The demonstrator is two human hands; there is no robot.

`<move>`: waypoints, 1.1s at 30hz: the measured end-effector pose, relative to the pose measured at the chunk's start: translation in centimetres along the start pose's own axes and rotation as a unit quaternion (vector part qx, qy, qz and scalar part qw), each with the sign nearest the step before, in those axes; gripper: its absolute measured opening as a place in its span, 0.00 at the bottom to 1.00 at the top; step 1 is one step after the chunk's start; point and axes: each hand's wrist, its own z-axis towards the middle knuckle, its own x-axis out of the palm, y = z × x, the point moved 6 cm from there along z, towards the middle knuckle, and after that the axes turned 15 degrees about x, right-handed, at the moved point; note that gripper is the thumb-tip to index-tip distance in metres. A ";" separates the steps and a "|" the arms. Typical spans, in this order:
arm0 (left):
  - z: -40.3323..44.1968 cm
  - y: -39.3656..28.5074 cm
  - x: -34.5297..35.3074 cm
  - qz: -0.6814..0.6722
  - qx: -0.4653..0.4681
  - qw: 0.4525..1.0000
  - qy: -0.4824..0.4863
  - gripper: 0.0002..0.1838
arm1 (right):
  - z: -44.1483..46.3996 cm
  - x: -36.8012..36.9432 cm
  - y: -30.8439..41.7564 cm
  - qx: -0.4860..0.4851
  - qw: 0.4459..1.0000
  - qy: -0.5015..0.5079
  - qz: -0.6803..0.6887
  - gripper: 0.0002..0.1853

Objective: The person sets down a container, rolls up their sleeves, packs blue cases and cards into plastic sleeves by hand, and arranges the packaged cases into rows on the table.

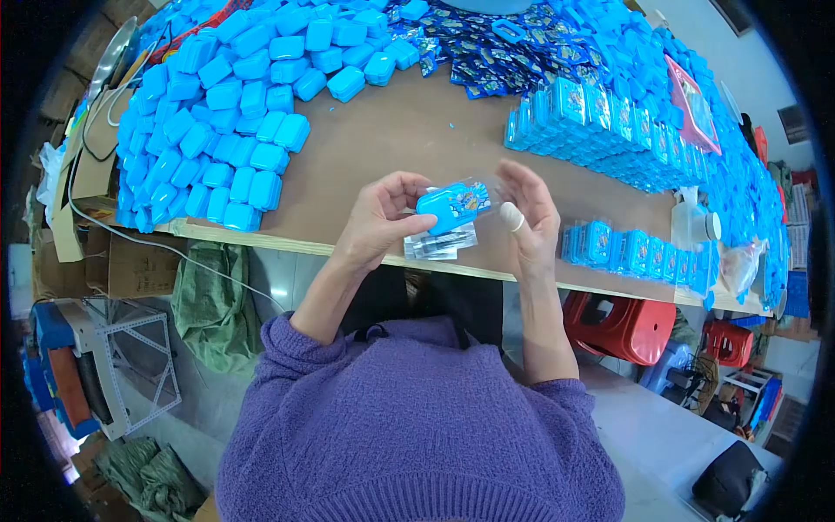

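My left hand [376, 222] grips a small blue plastic case [444, 209] between thumb and fingers, above the front of the table. A printed picture shows on the case's right part, and clear film seems to stick out at its right end. Just right of the case is my right hand [532, 217], fingers apart and slightly blurred, with a white cover on one digit. Whether it touches the film is unclear. Below the case lies a small stack of clear, shiny plastic sleeves [442, 244], partly hidden by the left hand and the case.
Plain blue cases [239, 113] are heaped at left. Dark printed packets [513, 52] spread across the back. Filled cases stand in rows [600, 130] at right, with a shorter row [639, 252] near the front edge. A clear bottle [691, 224] and pink tray [693, 104] are farther right.
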 end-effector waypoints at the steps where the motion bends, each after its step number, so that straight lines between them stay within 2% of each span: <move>1: 0.0 0.0 0.0 0.000 0.004 1.000 -0.008 0.23 | -0.1 0.3 0.3 -0.023 1.000 -0.002 -0.013 0.24; 3: 0.1 0.1 0.2 0.000 0.008 1.000 -0.014 0.23 | -0.3 0.9 0.8 -0.069 0.997 -0.008 -0.041 0.32; 8: 0.3 0.1 0.8 0.011 0.019 0.999 -0.029 0.25 | -0.2 1.4 0.1 -0.049 0.998 -0.014 -0.030 0.34; 11: 0.2 -0.1 1.4 0.011 0.027 0.999 -0.040 0.27 | 0.0 0.9 -2.2 0.093 0.992 -0.013 0.082 0.29; 12: 0.1 -0.1 1.7 0.025 0.029 0.999 -0.028 0.30 | -0.1 0.9 -2.1 0.090 0.992 -0.017 0.083 0.29; 14: 0.0 0.0 2.4 0.050 0.032 0.998 -0.004 0.37 | -0.4 1.7 -2.8 0.170 0.980 0.040 0.099 0.25; 15: 0.3 -0.2 2.6 0.049 0.031 0.998 0.001 0.37 | -0.6 2.2 -2.8 0.209 0.970 0.069 0.107 0.23; 16: 0.8 -1.5 2.9 0.149 0.097 0.983 0.054 0.40 | -0.7 2.2 -2.4 0.208 0.970 0.067 0.108 0.23; 18: 1.3 -3.6 3.9 0.342 0.222 0.900 0.153 0.46 | -0.9 2.5 -2.5 0.250 0.956 0.087 0.127 0.22; 19: 1.6 -3.7 3.7 0.344 0.220 0.900 0.154 0.46 | -1.0 2.7 -2.7 0.272 0.947 0.099 0.137 0.21; 22: 2.2 -3.5 5.0 0.394 0.246 0.847 0.259 0.51 | -1.9 2.7 -4.1 0.311 0.932 0.114 0.145 0.23; 23: 2.3 -3.5 4.9 0.394 0.245 0.847 0.261 0.51 | -2.3 2.7 -4.5 0.331 0.924 0.120 0.147 0.24; 26: 2.5 -2.4 4.6 0.285 0.163 0.909 0.257 0.50 | -2.9 2.3 -4.9 0.325 0.929 0.111 0.137 0.24; 33: 1.9 -1.9 5.7 0.328 0.181 0.887 0.268 0.49 | -3.0 1.4 -4.1 0.311 0.935 0.083 0.152 0.21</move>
